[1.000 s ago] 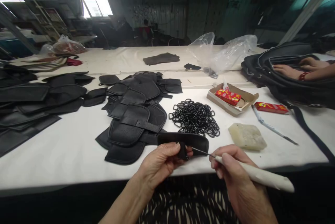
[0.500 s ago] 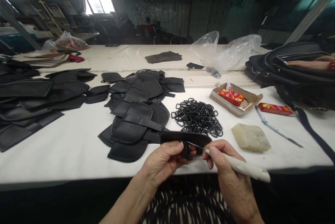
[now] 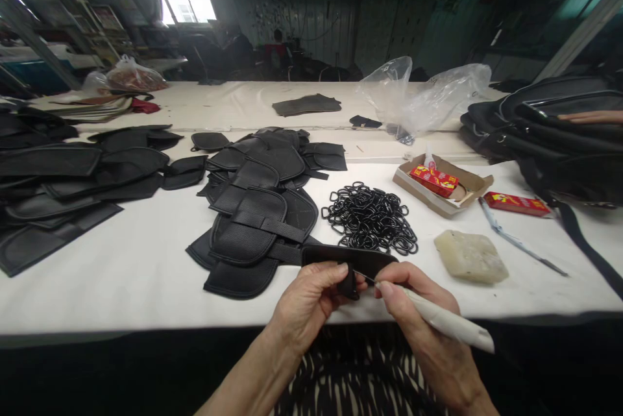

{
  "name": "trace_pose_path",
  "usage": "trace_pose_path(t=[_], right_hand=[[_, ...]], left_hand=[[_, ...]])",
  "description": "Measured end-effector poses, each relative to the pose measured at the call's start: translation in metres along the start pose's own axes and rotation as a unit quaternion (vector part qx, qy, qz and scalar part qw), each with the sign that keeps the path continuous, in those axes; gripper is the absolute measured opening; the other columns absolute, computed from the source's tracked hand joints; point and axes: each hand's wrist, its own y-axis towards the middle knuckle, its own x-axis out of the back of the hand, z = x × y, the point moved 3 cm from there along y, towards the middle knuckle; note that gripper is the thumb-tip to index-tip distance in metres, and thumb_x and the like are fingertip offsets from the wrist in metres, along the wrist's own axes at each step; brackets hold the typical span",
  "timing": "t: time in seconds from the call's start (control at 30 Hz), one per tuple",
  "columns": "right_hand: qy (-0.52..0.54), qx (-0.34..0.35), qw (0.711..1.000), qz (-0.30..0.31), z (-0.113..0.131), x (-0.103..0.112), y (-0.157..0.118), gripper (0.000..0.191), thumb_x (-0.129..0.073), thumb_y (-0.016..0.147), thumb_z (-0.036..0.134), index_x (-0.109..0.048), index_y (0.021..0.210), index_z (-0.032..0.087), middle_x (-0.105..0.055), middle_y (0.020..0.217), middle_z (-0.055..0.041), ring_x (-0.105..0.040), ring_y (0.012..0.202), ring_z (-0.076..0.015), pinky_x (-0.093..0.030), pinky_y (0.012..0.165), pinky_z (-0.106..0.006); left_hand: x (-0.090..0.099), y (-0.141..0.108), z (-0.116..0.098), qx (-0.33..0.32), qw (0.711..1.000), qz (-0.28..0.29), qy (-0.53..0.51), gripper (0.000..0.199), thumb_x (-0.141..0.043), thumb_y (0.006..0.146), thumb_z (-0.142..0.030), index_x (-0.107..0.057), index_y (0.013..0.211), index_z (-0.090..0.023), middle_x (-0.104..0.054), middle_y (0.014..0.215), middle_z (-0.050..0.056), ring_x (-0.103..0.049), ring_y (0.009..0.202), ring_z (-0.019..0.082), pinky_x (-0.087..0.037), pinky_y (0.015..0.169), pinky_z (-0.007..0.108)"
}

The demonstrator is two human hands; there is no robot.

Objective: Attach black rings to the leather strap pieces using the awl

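Note:
My left hand (image 3: 314,293) pinches the folded end of a black leather piece (image 3: 348,257) at the table's front edge. Closed around a white-handled tool (image 3: 450,318), my right hand (image 3: 416,302) points its thin metal tip at that fold; the very end of the tip is hidden near my left fingers. Just beyond my hands lies a heap of black metal rings (image 3: 370,218). Stitched black leather pieces with straps (image 3: 257,224) overlap one another to the left of the rings.
An open cardboard box (image 3: 440,189) holds a red packet. Right of the rings sit a yellowish block (image 3: 470,257), another red box (image 3: 516,203) and a thin blue-handled tool (image 3: 520,244). A person's hand (image 3: 594,117) rests by a black bag (image 3: 574,137). More leather pieces (image 3: 82,176) lie left.
My right hand and its tool have moved slightly left, bringing the tip closer to the fold. The other person's hand has shifted right, partly out of view. The whole view has shifted a little.

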Motion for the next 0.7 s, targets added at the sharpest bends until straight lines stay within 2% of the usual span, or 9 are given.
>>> trace_pose_path(t=[0.1, 0.23, 0.3, 0.4, 0.6, 0.7], right_hand=[[0.013, 0.024, 0.999, -0.020, 0.006, 0.005, -0.005, 0.025, -0.054, 0.080, 0.040, -0.058, 0.069, 0.018, -0.053, 0.060, 0.0010, -0.046, 0.055, -0.0089, -0.037, 0.049, -0.018], [0.104, 0.042, 0.989, -0.099, 0.007, 0.025, -0.010, 0.019, -0.058, 0.078, 0.033, -0.058, 0.066, 0.017, -0.059, 0.074, -0.0024, -0.051, 0.069, -0.0109, -0.040, 0.058, -0.018], [0.152, 0.047, 0.981, -0.109, 0.006, 0.033, -0.011, 0.014, -0.061, 0.075, 0.029, -0.060, 0.067, 0.017, -0.060, 0.077, -0.0031, -0.051, 0.069, -0.0105, -0.041, 0.058, -0.018], [0.209, 0.034, 0.973, -0.097, 0.003, 0.038, -0.009, 0.012, -0.064, 0.073, 0.028, -0.062, 0.067, 0.018, -0.060, 0.074, -0.0039, -0.052, 0.066, -0.0104, -0.041, 0.053, -0.017], [0.277, 0.024, 0.959, -0.052, -0.004, 0.031, -0.008, 0.015, -0.064, 0.074, 0.031, -0.061, 0.068, 0.018, -0.054, 0.065, -0.0033, -0.052, 0.062, -0.0117, -0.041, 0.048, -0.018], [0.308, -0.013, 0.950, -0.046, -0.008, 0.029, -0.008, 0.015, -0.062, 0.076, 0.031, -0.059, 0.068, 0.018, -0.053, 0.066, -0.0024, -0.051, 0.061, -0.0102, -0.041, 0.047, -0.017]], left_hand=[[-0.001, 0.000, 0.000, -0.018, 0.999, -0.027, -0.019, 0.012, -0.070, 0.064, -0.015, -0.070, 0.065, -0.003, -0.069, 0.064, 0.010, -0.062, 0.061, 0.015, -0.051, 0.065, 0.022], [0.002, 0.001, 0.000, -0.015, 0.995, -0.073, -0.059, 0.010, -0.063, 0.068, -0.009, -0.068, 0.061, -0.004, -0.068, 0.063, 0.011, -0.063, 0.060, 0.018, -0.053, 0.067, 0.028], [0.002, 0.000, 0.000, -0.023, 0.995, -0.078, -0.057, 0.012, -0.060, 0.070, -0.007, -0.067, 0.061, -0.003, -0.067, 0.062, 0.011, -0.064, 0.059, 0.018, -0.053, 0.066, 0.028], [0.002, 0.000, 0.000, -0.024, 0.994, -0.090, -0.064, 0.016, -0.057, 0.073, -0.006, -0.066, 0.060, -0.004, -0.066, 0.061, 0.011, -0.063, 0.058, 0.018, -0.053, 0.065, 0.028], [0.000, -0.001, -0.001, -0.027, 0.993, -0.097, -0.065, 0.016, -0.056, 0.074, -0.006, -0.064, 0.061, -0.004, -0.066, 0.062, 0.012, -0.063, 0.058, 0.018, -0.053, 0.063, 0.028], [0.000, -0.001, 0.000, -0.026, 0.994, -0.094, -0.056, 0.015, -0.057, 0.072, -0.007, -0.065, 0.060, -0.004, -0.066, 0.061, 0.012, -0.063, 0.057, 0.018, -0.052, 0.062, 0.027]])
